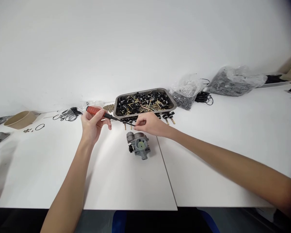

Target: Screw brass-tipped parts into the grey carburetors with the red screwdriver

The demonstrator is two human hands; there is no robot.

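Note:
My left hand [93, 124] is closed around the red handle of a screwdriver [104, 114], held level above the white table [63, 174]. Its dark shaft points right. My right hand [149, 124] pinches at the shaft's tip, fingers pressed together on something too small to make out. Just below the tip, a grey metal carburetor [138, 145] lies on the table, untouched by either hand.
A metal tray [116, 109] of black and brass parts sits behind the hands, with a few such parts standing along its front. Plastic bags of small parts [185, 92] and black rings lie to the right. A tan bowl [20, 119], rings and grey castings lie at the left.

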